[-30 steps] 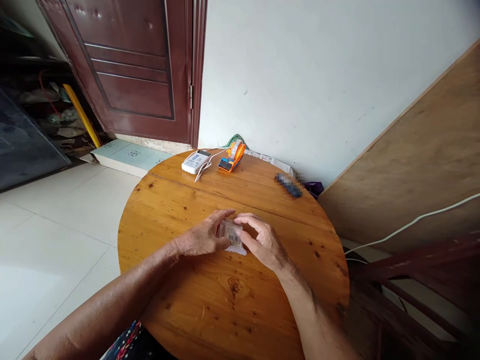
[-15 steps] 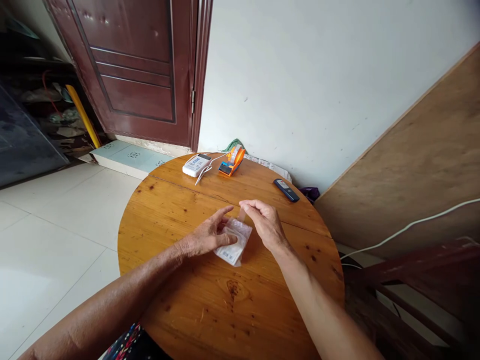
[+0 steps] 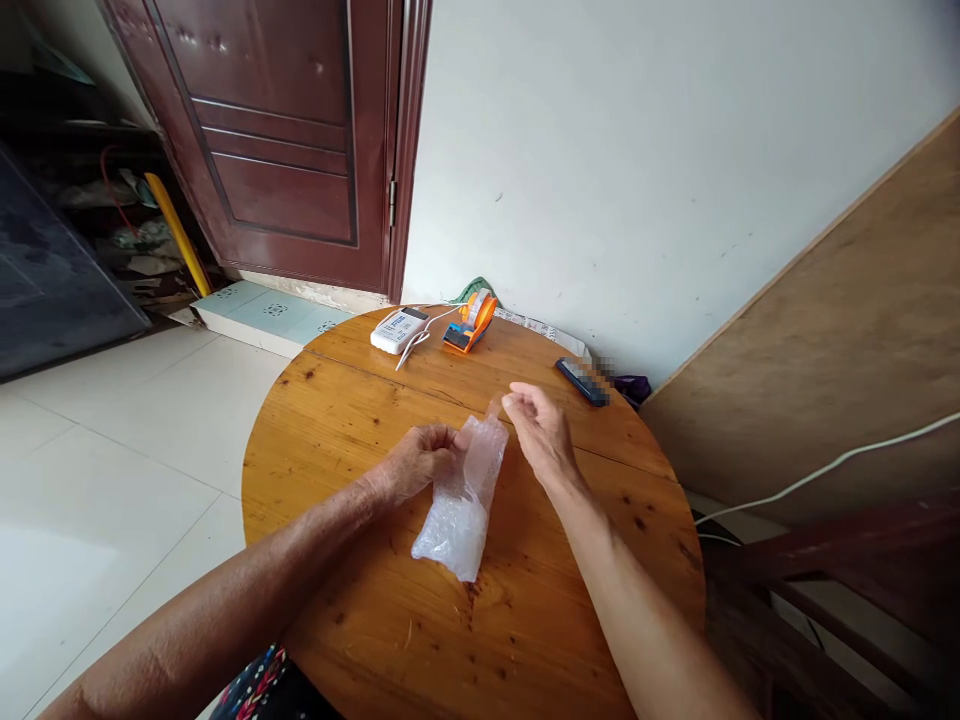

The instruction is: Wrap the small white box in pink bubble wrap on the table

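A piece of clear bubble wrap [image 3: 457, 530] lies lengthwise on the round wooden table, its near end puffed and whitish. My left hand [image 3: 420, 462] is closed on its left edge, thumb and fingers pinching the plastic. At the far end of the wrap, a short strip of clear tape [image 3: 494, 406] reaches up to my right hand [image 3: 541, 425], whose thumb and index finger pinch it. Whether anything lies inside the wrap cannot be made out.
Toward the back of the wooden table [image 3: 337, 420] stand an orange tape dispenser [image 3: 474, 320] and a white device [image 3: 400, 330] with a cord. A dark remote-like object [image 3: 582, 382], partly blurred, lies at the right. A wall [image 3: 600, 180] rises behind.
The wrap, earlier a short packet with a printed white piece showing, now stretches longer toward me with the print out of sight. My left hand has gone from spread over it to pinching its edge.
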`<state>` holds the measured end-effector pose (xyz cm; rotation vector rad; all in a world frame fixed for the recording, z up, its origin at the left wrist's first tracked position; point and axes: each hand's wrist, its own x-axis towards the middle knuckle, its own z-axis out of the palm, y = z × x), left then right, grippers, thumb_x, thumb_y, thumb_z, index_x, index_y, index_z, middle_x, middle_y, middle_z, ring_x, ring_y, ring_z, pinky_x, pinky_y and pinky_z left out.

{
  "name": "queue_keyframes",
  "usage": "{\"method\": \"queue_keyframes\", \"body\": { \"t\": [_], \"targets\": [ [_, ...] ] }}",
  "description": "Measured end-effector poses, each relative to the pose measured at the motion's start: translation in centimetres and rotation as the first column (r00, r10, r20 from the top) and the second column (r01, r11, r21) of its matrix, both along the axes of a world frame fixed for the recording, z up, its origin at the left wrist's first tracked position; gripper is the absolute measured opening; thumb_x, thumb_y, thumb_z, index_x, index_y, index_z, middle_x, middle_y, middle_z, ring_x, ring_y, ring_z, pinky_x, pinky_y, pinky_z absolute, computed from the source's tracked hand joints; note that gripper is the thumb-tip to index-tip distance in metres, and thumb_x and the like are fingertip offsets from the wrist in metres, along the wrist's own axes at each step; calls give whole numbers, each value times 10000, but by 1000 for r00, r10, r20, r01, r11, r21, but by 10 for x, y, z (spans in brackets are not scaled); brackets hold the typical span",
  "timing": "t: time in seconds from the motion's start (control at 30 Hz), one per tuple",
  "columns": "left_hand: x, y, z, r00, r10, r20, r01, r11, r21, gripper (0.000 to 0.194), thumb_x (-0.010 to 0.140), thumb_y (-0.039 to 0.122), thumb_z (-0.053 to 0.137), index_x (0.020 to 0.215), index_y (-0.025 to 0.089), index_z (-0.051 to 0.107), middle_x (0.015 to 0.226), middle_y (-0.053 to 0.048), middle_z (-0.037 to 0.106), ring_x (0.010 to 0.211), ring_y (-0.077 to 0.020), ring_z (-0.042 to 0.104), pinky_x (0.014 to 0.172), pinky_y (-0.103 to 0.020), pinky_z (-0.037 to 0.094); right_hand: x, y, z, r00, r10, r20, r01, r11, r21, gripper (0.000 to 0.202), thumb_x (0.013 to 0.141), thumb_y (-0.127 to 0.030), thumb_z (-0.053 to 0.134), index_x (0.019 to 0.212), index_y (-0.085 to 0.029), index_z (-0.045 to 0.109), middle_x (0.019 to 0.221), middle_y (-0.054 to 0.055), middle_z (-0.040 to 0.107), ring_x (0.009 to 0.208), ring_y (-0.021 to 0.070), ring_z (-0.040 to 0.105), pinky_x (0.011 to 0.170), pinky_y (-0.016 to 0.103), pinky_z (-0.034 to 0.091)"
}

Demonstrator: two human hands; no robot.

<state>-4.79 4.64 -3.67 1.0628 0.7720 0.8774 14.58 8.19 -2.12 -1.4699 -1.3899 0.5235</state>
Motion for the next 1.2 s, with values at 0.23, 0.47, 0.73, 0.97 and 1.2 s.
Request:
{"method": "queue_keyframes", "body": {
  "t": [0.23, 0.47, 0.73, 0.97, 1.2],
  "targets": [
    [-2, -3, 1, 997, 50, -50, -50, 999, 11, 298, 635, 151, 608, 912, 111, 709, 812, -46, 707, 696, -139, 614, 682, -247, 469, -20, -69, 40, 916, 154, 370, -93, 980, -178, 353, 821, -559, 558, 756, -214, 596, 586, -15, 587, 551, 155, 550, 561, 262, 387],
    [-4, 2, -2, 983, 150, -109, -144, 988, 55, 311, 663, 212, 652, 945, 96, 714, 779, -46, 683, 644, -126, 568, 647, -254, 445, -24, -70, 16, 778, 133, 615, 43, 964, -262, 117, 804, -264, 522, 818, -212, 625, 698, 36, 676, 635, 184, 599, 577, 265, 331],
    [-13, -7, 16, 675, 453, -583, -13, 797, 604, 350, 766, 516, 617, 716, 169, 617, 804, -24, 575, 695, -144, 528, 657, -269, 410, 13, -55, 7, 978, 181, 105, -155, 962, -223, 218, 777, -372, 533, 644, -199, 531, 549, -45, 490, 525, 117, 439, 502, 228, 318],
    [-14, -7, 19, 571, 270, -775, 120, 907, 404, 129, 700, 255, 594, 617, 180, 530, 565, 35, 505, 536, -107, 440, 537, -241, 284, 18, -53, 4, 965, 200, 173, -152, 955, -253, 126, 759, -312, 513, 703, -204, 545, 546, -48, 520, 501, 112, 429, 496, 225, 301],
    [-39, 19, 12, 637, 457, -621, -169, 868, 466, 63, 657, 206, 527, 611, 168, 549, 560, 39, 522, 547, -106, 467, 518, -219, 319, 35, -48, 1, 916, 181, 358, -52, 939, -340, 178, 760, -252, 507, 917, -217, 582, 571, -39, 620, 517, 148, 523, 537, 243, 328]
  ]
}}
